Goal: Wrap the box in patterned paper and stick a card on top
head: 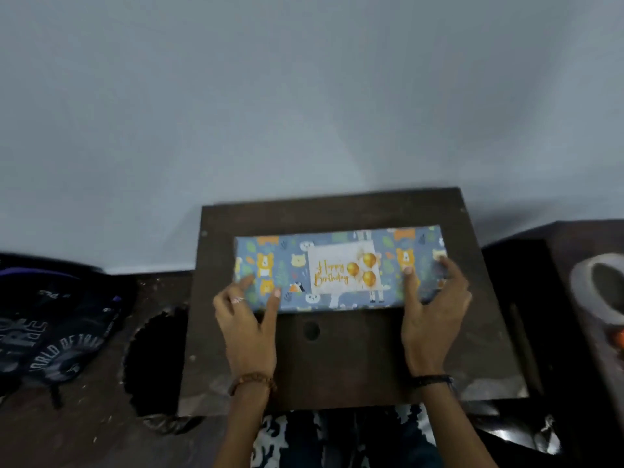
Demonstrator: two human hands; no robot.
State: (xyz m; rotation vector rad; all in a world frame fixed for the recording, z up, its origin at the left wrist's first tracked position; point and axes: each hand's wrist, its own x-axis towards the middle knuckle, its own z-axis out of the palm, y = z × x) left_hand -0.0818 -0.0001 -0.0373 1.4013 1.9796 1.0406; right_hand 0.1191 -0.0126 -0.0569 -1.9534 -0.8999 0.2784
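Your wrapped box (337, 270) lies flat on the dark brown desk (354, 359), in the centre of the frame, long side running left to right. Blue patterned paper with bears and leaves covers it fully. A white card (342, 268) reading "Happy Birthday" with gold balloons sits on top, slightly right of the box's middle.

Your left hand (248, 319) is at the box's lower left corner, fingers (275, 300) spread apart and mostly straight, tips touching the paper; there's a ring on one finger and a bead bracelet at the wrist.

Your right hand (435, 309) is at the box's right end, fingers apart and lightly curved, thumb tip resting on the top face just right of the card, the other fingers reaching round the right edge. Motion blur here, so you cannot tell if it actually grips. Dark band on that wrist.

A round hole (311, 330) shows in the desk just below the box. A dark printed bag (57, 332) lies at left of frame. A tape roll (597, 292) sits at the far right edge. A pale wall (304, 96) fills the upper frame.
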